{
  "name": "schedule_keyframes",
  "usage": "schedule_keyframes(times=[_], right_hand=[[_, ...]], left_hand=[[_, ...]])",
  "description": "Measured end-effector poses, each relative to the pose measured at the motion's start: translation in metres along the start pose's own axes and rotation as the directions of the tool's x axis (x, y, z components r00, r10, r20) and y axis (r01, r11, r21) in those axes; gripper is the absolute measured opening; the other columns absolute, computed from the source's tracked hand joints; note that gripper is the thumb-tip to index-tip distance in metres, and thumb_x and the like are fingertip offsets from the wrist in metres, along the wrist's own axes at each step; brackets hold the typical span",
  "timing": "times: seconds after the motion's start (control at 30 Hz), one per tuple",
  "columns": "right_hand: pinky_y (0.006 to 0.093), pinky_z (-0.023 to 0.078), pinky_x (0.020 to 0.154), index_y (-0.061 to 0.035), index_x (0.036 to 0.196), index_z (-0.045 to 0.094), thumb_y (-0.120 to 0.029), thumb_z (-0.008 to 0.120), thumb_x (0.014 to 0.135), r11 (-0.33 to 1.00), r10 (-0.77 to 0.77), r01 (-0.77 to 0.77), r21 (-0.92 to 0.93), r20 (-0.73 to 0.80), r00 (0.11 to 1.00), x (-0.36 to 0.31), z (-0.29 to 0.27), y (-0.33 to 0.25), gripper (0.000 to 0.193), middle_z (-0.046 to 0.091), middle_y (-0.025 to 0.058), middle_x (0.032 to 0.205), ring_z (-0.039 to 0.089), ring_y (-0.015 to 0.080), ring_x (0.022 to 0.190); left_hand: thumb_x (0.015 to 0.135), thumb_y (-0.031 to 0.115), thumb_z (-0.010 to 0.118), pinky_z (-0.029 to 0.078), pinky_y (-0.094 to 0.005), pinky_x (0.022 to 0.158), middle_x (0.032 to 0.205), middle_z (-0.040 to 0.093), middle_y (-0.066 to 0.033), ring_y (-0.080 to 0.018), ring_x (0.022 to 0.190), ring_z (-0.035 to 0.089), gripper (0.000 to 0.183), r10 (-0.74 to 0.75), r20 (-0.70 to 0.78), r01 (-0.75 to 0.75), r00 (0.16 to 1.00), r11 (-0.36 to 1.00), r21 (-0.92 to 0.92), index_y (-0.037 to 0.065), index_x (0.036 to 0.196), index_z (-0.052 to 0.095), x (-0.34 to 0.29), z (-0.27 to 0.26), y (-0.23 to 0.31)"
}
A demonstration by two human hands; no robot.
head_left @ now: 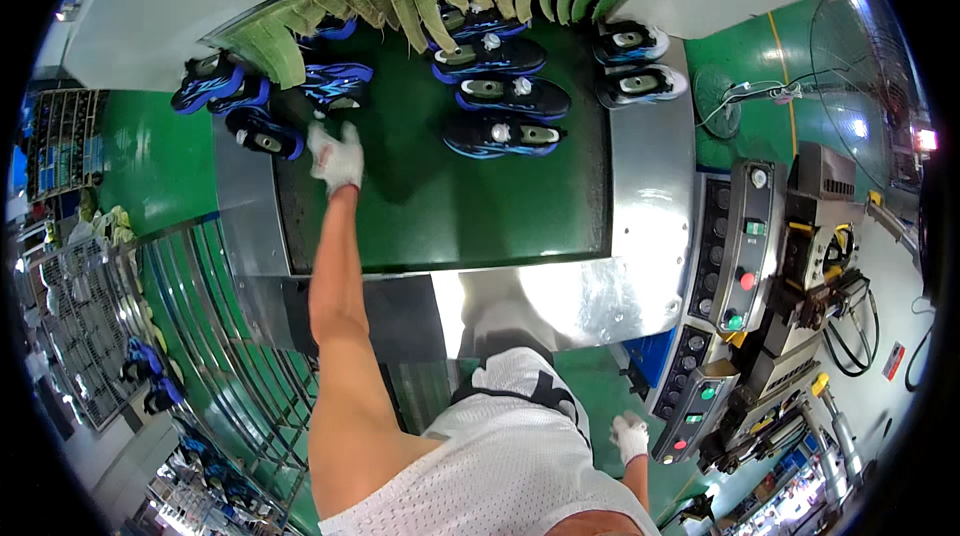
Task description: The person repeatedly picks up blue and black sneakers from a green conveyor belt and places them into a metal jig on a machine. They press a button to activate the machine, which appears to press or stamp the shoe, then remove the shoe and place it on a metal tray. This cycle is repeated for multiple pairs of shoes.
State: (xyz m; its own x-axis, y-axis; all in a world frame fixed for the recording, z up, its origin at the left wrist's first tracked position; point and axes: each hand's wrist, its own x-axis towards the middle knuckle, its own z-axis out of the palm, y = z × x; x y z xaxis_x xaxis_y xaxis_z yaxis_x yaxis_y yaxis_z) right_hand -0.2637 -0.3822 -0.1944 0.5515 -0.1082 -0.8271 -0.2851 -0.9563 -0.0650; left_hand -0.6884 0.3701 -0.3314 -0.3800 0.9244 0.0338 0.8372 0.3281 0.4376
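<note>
My left hand [337, 158], in a white glove, reaches over the green conveyor belt [400, 221] with its fingers apart and nothing in them. Just beyond its fingertips is a black-and-blue sneaker [336, 84]. To its left, another dark sneaker [264, 134] rests at the belt's edge, by a pair of blue-soled sneakers [208, 83]. Right of the belt's middle, several black-and-blue sneakers [505, 136] lie in a row. My right hand [630, 436], also gloved, hangs low by my side, empty, its fingers loosely apart.
Fabric strips [400, 1] hang across the machine opening, over some shoes. Two black-and-white sneakers [640, 84] sit on the right metal edge [650, 206]. Control panels with buttons [740, 246] stand at the right. A metal rack [225, 306] is at the left, a fan [860, 66] far right.
</note>
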Motion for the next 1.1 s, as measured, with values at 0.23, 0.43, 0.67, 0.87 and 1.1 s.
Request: schedule_keyframes(times=[0.23, 0.43, 0.67, 0.87, 1.1], right_hand=[[0.0356, 0.06, 0.065, -0.0024, 0.136, 0.055, -0.021, 0.074, 0.088, 0.972, 0.218, -0.218, 0.086, 0.015, 0.976, -0.05, -0.009, -0.032, 0.055, 0.068, 0.011, 0.107, 0.069, 0.0192, 0.08], [0.0378, 0.06, 0.067, -0.0046, 0.137, 0.053, -0.014, 0.066, 0.094, 0.992, 0.038, -0.028, 0.124, -0.076, 0.996, -0.037, 0.007, -0.062, 0.047, 0.068, 0.0091, 0.106, 0.069, 0.0222, 0.085], [0.0346, 0.051, 0.099, -0.0003, 0.137, 0.055, -0.021, 0.07, 0.094, 0.738, -0.674, 0.673, -0.048, -0.002, 0.739, -0.021, 0.07, -0.146, 0.05, 0.071, 0.0141, 0.124, 0.067, 0.0227, 0.117], [0.0332, 0.049, 0.1, 0.0039, 0.137, 0.056, -0.033, 0.06, 0.1, 0.776, -0.563, 0.456, 0.436, 0.151, 0.813, -0.089, 0.084, -0.213, 0.053, 0.07, 0.0168, 0.124, 0.065, 0.0216, 0.115], [0.0461, 0.052, 0.104, -0.0095, 0.148, 0.048, -0.059, 0.046, 0.102, 0.061, -0.653, -0.268, 0.962, 0.241, 0.718, -0.101, 0.023, -0.153, 0.068, 0.056, 0.014, 0.144, 0.063, 0.0282, 0.12]], left_hand=[[0.072, 0.077, 0.067, 0.045, -0.0592, 0.1, 0.14, 0.054, -0.029, -0.0443, 0.122, 0.059, 0.114, -0.466, 0.06, 0.462, 0.883, 0.884, 0.072, -0.003, 0.144, 0.03, 0.167, 0.02, 0.029], [0.071, 0.074, 0.069, 0.047, -0.0493, 0.1, 0.132, 0.06, -0.0259, -0.0406, 0.119, 0.061, 0.1, -0.353, 0.103, 0.35, 0.93, 0.935, 0.048, -0.004, 0.13, 0.046, 0.114, 0.033, 0.018], [0.073, 0.051, 0.074, 0.038, -0.0462, 0.112, 0.146, 0.049, -0.0281, -0.0418, 0.138, 0.045, 0.1, -0.201, 0.504, 0.309, 0.84, 0.94, -0.141, -0.006, 0.146, 0.037, -0.057, -0.018, 0.004], [0.084, 0.02, 0.072, 0.041, -0.0389, 0.11, 0.14, 0.056, -0.0113, -0.0277, 0.125, 0.055, 0.075, 0.42, 0.726, 0.341, 0.544, 0.68, -0.649, 0.001, 0.15, 0.042, -0.277, -0.131, 0.151], [0.084, 0.0, 0.068, 0.052, -0.0381, 0.1, 0.129, 0.063, -0.0101, -0.0224, 0.113, 0.063, 0.063, 0.74, 0.651, 0.73, -0.168, 0.537, -0.422, 0.002, 0.143, 0.048, -0.494, -0.195, 0.295]])
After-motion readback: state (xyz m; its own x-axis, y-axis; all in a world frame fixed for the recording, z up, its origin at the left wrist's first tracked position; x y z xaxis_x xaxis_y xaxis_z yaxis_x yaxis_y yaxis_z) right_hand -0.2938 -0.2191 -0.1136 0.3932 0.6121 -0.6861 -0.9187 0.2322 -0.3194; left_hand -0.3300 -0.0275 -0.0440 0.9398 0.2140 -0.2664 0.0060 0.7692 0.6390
